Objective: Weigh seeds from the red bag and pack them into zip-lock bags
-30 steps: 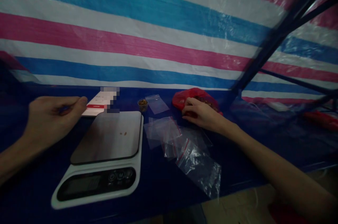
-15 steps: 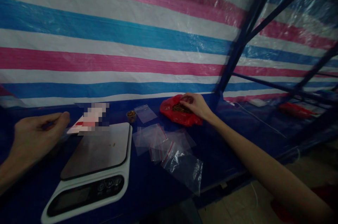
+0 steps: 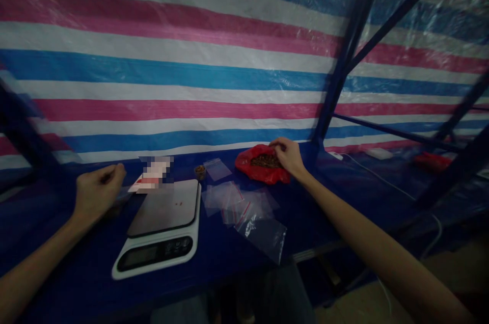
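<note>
Right hand shifted rightward at red bag, fingers bunched, left hand still curled, both hands' grip unclear

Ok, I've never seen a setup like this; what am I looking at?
No robot: this is bare-handed work, seen from a head-worn camera looking forward and down. On the blue table lie a scale with two small bits on it, a partly pixelated item, a cup, clear bags and a red bag of brown pieces. The right hand is at the red bag's edge; the left hand is curled beside the scale. Whether either holds anything, I can't tell.
</note>
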Demonstrator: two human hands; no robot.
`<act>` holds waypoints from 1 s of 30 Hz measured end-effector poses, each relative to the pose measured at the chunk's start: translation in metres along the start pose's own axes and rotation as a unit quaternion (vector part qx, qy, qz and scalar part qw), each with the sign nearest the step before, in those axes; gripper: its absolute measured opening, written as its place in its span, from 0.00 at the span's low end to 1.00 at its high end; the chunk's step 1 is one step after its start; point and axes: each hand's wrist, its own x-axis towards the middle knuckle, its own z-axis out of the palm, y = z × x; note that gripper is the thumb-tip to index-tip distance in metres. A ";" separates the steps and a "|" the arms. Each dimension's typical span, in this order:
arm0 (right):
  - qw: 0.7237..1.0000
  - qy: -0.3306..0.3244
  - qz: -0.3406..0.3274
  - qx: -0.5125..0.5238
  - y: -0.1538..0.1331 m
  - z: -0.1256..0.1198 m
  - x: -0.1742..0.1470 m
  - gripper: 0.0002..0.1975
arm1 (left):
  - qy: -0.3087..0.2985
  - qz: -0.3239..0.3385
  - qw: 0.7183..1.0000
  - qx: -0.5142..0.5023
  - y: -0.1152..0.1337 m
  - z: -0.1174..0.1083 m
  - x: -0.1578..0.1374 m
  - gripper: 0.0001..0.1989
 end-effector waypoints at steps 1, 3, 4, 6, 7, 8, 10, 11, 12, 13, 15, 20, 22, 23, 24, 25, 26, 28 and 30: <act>1.000 0.021 0.000 0.004 0.002 -0.002 0.000 0.16 | 0.002 0.006 1.000 -0.011 -0.002 0.000 0.000 0.20; 0.998 0.062 -0.001 0.004 0.006 -0.007 0.001 0.17 | 0.006 0.013 1.000 -0.028 -0.004 0.000 0.001 0.20; 0.997 0.079 -0.002 -0.002 0.008 -0.009 0.002 0.17 | 0.005 0.015 0.999 -0.033 -0.004 -0.001 0.001 0.20; 0.995 0.096 0.003 -0.016 0.012 -0.012 0.003 0.18 | 0.003 0.019 0.999 -0.041 -0.004 -0.002 0.001 0.20; 0.995 0.092 0.015 -0.020 0.013 -0.012 0.003 0.18 | 0.002 0.022 0.999 -0.045 -0.004 -0.003 0.001 0.19; 0.996 0.084 0.031 -0.021 0.014 -0.013 0.003 0.17 | 0.002 0.028 0.998 -0.048 -0.004 -0.004 0.001 0.19; 0.996 0.064 0.065 -0.020 0.015 -0.013 0.003 0.15 | 0.000 0.043 0.998 -0.049 -0.004 -0.005 0.001 0.19; 0.995 0.055 0.077 -0.019 0.014 -0.013 0.002 0.15 | -0.001 0.050 0.998 -0.049 -0.005 -0.005 0.002 0.20; 0.995 0.050 0.086 -0.016 0.014 -0.013 0.002 0.15 | -0.002 0.054 0.997 -0.048 -0.005 -0.005 0.002 0.20; 0.995 0.045 0.092 -0.014 0.013 -0.013 0.002 0.16 | -0.004 0.057 0.997 -0.047 -0.006 -0.004 0.003 0.20; 0.993 0.037 0.108 -0.007 0.011 -0.014 0.002 0.17 | -0.002 0.057 0.998 -0.041 -0.009 -0.002 0.004 0.21; 0.990 0.020 0.140 0.023 0.006 -0.017 0.003 0.14 | 0.010 0.046 0.999 -0.026 -0.015 0.002 0.007 0.22; 0.991 0.022 0.131 0.027 0.003 -0.019 0.005 0.12 | 0.010 0.047 0.999 -0.025 -0.014 0.002 0.007 0.22; 0.992 0.027 0.123 0.026 0.000 -0.019 0.006 0.12 | 0.008 0.051 0.998 -0.026 -0.013 0.002 0.007 0.22; 0.993 0.028 0.110 0.024 -0.003 -0.020 0.007 0.12 | 0.007 0.055 0.998 -0.027 -0.011 0.002 0.006 0.22; 0.996 0.022 0.088 0.022 -0.007 -0.020 0.007 0.12 | 0.004 0.061 0.998 -0.028 -0.009 0.002 0.006 0.22; 0.998 0.008 0.057 0.022 -0.013 -0.019 0.007 0.12 | 0.000 0.067 0.997 -0.029 -0.006 0.002 0.005 0.23; 0.999 -0.033 -0.025 0.028 -0.027 -0.016 0.005 0.13 | -0.007 0.074 0.997 -0.030 0.000 0.002 0.004 0.23; 0.991 -0.079 -0.107 0.035 -0.046 -0.008 -0.001 0.15 | -0.016 0.074 0.996 -0.039 0.008 0.002 0.001 0.24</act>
